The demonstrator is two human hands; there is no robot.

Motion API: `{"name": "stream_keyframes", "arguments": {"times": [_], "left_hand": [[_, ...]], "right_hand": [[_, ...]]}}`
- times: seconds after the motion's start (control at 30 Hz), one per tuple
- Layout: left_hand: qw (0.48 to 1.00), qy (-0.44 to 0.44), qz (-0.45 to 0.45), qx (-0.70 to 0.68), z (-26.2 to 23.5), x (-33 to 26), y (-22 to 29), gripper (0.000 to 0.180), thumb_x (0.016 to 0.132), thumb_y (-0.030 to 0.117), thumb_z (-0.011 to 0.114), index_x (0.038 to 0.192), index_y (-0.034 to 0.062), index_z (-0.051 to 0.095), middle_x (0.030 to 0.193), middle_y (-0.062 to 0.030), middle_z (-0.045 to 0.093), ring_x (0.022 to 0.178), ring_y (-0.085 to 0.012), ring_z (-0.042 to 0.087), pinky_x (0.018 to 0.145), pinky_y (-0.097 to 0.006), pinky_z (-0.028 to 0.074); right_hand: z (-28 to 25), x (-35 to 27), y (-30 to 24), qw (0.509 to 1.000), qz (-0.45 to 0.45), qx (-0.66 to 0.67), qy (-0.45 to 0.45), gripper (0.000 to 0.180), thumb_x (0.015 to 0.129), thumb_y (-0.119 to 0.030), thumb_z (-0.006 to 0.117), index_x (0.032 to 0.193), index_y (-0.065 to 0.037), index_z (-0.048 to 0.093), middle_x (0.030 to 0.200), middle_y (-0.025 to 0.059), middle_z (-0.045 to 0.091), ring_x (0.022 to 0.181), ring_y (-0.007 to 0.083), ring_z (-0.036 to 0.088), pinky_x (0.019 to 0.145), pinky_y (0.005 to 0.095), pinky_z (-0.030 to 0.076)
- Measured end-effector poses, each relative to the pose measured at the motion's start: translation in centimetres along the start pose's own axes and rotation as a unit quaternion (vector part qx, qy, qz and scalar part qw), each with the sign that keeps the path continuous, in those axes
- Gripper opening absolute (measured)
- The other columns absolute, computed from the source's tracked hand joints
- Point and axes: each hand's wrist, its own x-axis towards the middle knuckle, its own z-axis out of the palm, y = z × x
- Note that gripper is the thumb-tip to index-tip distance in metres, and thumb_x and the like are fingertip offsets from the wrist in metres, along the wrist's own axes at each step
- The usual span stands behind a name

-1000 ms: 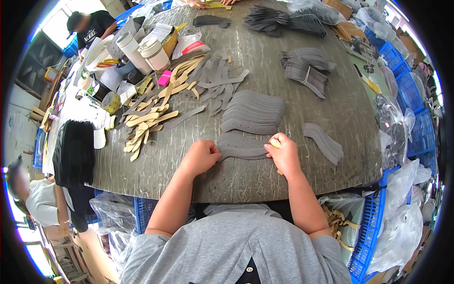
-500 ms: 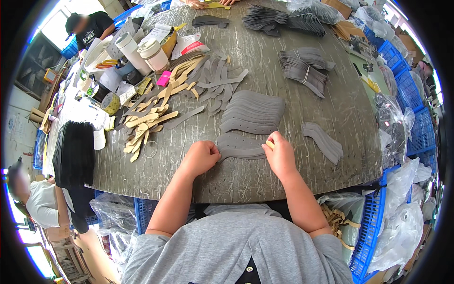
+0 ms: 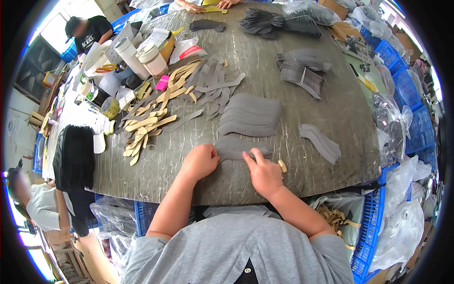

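Grey piece (image 3: 236, 146) — long axis left-right — left hand (image 3: 200, 160) pinching left end.

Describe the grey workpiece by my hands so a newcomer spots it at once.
On the big dark table, find the broad grey stack near the middle. The grey workpiece lies just below it in the picture. Unlike its neighbours, it has the left hand at its left end and the right hand partly over it.

Pale lettering on a black T-shirt (image 3: 98, 31)
It ran across the chest of a person at the upper left; markings on the red-and-white packet (image 3: 190, 51) and white sheet (image 3: 158, 36) were too small to read.
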Motion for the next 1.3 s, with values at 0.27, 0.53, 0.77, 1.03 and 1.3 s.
{"name": "stream_keyframes", "arguments": {"times": [0.27,0.53,0.77,1.03,1.3], "left_hand": [[0.996,0.069,0.044,-0.021,0.0,-1.2,1.1,0.011,0.081,0.012,0.065,0.085,0.0018,0.065,0.081,-0.0201,0.067,0.08,-0.0396,0.064,0.072,-0.045,0.051],[0.976,0.062,0.131,-0.163,-0.8,-4.7,5.3,0.017,0.083,-0.001,0.063,0.1,0.0002,0.058,0.079,-0.0166,0.066,0.07,-0.0325,0.065,0.065,-0.036,0.051],[0.969,0.16,0.154,-0.113,-1.4,-5.1,4.5,0.035,0.084,0.001,0.064,0.117,0.0019,0.052,0.095,-0.014,0.058,0.072,-0.0224,0.057,0.068,-0.032,0.048],[0.899,0.156,0.409,-0.005,0.9,-5.1,8.8,0.082,0.081,0.058,0.061,0.137,0.0011,0.04,0.103,-0.0177,0.051,0.086,-0.0332,0.054,0.071,-0.04,0.052],[0.888,0.117,0.444,0.004,0.8,-5.4,7.4,0.097,0.073,0.069,0.057,0.14,0.0027,0.037,0.102,-0.0157,0.05,0.087,-0.0322,0.056,0.068,-0.04,0.052]], "right_hand": [[-2.4,-1.0,0.8,0.997,0.051,0.047,0.026,0.031,0.085,-0.011,0.063,0.116,-0.009,0.065,0.123,0.0077,0.059,0.068,0.0276,0.067,0.06,0.038,0.053],[-4.6,0.2,-0.7,0.985,0.028,0.13,0.114,0.029,0.079,-0.011,0.072,0.108,-0.018,0.072,0.083,0.0042,0.063,0.064,0.0221,0.063,0.056,0.0341,0.05],[-9.8,-2.4,9.2,0.951,0.245,-0.044,0.184,0.021,0.085,-0.01,0.066,0.105,-0.013,0.072,0.088,0.0088,0.064,0.075,0.0294,0.064,0.067,0.0372,0.051],[-7.3,-0.1,-2.4,0.893,0.034,0.449,0.019,0.016,0.084,-0.009,0.066,0.099,-0.003,0.068,0.082,0.015,0.068,0.076,0.0295,0.067,0.069,0.0365,0.052],[-6.8,0.9,-2.4,0.73,0.157,0.643,-0.171,0.013,0.085,-0.009,0.066,0.095,-0.002,0.07,0.079,0.0029,0.068,0.069,0.0071,0.059,0.059,0.0258,0.046]]}}
